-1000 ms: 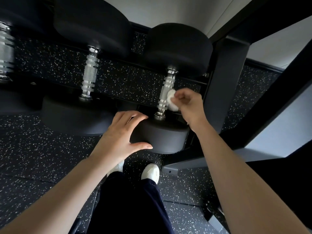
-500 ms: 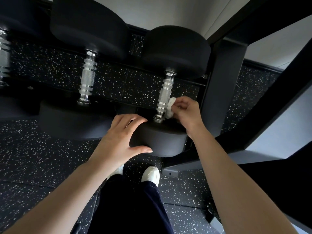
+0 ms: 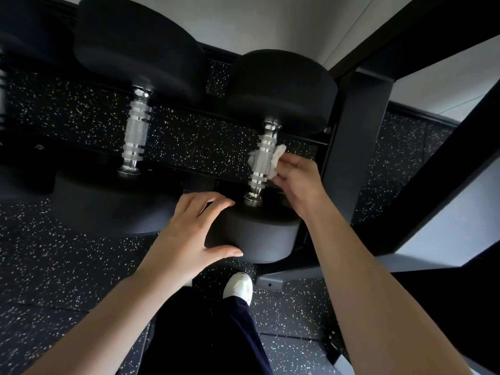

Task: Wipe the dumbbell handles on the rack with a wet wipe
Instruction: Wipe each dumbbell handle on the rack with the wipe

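Note:
A black dumbbell rests on the rack, its knurled chrome handle (image 3: pixel 262 161) running away from me between two round heads. My right hand (image 3: pixel 299 182) presses a crumpled white wet wipe (image 3: pixel 276 160) against the right side of that handle; a bit of wipe shows on the handle's left side too. My left hand (image 3: pixel 189 236) grips the rim of the near head (image 3: pixel 259 236), thumb below and fingers on top. A second dumbbell with a chrome handle (image 3: pixel 135 133) lies to the left, untouched.
The black rack upright (image 3: pixel 354 147) stands just right of my right hand, with a slanted brace (image 3: pixel 443 171) beyond it. A third handle shows at the far left edge (image 3: pixel 2 104). Speckled black rubber floor lies below, with my white shoe (image 3: pixel 239 286) and dark trousers.
My right hand has slid the wipe from the lower end of the handle back up to its middle. My left hand has stayed on the near head.

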Motion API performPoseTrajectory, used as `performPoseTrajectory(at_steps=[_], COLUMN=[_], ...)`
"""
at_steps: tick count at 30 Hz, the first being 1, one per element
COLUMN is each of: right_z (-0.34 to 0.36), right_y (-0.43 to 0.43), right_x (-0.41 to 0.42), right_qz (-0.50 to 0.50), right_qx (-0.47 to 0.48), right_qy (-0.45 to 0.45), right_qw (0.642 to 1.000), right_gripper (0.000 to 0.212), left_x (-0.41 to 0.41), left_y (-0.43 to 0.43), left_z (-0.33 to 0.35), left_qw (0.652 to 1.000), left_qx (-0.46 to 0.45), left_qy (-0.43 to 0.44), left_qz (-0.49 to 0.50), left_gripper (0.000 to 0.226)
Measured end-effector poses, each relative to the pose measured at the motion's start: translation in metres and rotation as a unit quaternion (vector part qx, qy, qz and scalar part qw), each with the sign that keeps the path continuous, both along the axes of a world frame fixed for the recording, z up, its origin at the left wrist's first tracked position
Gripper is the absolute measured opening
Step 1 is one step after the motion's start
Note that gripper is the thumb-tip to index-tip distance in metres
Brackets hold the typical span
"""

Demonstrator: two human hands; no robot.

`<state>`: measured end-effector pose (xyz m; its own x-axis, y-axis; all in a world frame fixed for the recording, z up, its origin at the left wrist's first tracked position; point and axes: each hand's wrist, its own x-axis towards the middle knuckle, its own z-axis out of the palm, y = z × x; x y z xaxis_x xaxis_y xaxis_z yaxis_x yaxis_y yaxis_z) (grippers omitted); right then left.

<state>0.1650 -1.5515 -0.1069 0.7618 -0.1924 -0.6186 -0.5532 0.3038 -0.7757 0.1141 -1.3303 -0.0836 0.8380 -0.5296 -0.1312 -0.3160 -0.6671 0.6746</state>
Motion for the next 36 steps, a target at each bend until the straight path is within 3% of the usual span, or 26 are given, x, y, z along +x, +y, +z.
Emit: performPoseTrajectory(at_steps=[8, 10, 13, 15, 21, 26, 31, 36], right_z=[0.0, -0.003, -0.006, -0.007, -0.003, 0.006, 0.006, 0.011], right_y=[-0.005, -0.007, -0.01, -0.01, -0.005, -0.006, -0.007, -0.003], right_x=[0.025, 0.017, 0.006, -0.002, -0.018, 0.014, -0.007, -0.028], right_qz=[-0.077, -0.051, -0.023, -0.009, 0.02, -0.04, 0.053, 0.186], right_qx=[0.062, 0.036, -0.042, -0.064, -0.06, -0.033, -0.106, -0.21], right_qy=[-0.037, -0.026, -0.002, 0.002, 0.013, -0.011, 0.025, 0.04], right_qw=[0.994, 0.998, 0.999, 0.998, 0.998, 0.999, 0.993, 0.959], right_gripper=[0.023, 0.024, 0.008, 0.013, 0.017, 0.014, 0.02, 0.022], left_x=[0.001, 0.001, 0.001, 0.001, 0.0, 0.0, -0.001, -0.002], left_y=[0.001, 0.001, 0.001, 0.0, 0.0, 0.001, 0.001, 0.001], left_z=[-0.001, -0.001, 0.0, 0.001, 0.002, 0.001, -0.001, 0.001], left_qw=[1.0, 1.0, 1.0, 1.0, 1.0, 1.0, 0.999, 0.998], left_qx=[-0.003, -0.004, -0.008, -0.009, -0.005, 0.012, 0.012, 0.011], left_qy=[0.003, 0.002, 0.011, 0.013, 0.02, 0.028, 0.046, 0.058], left_qz=[0.0, 0.001, 0.003, 0.002, 0.005, 0.005, 0.014, 0.018], left_gripper=[0.071, 0.071, 0.071, 0.071, 0.072, 0.075, 0.077, 0.077])
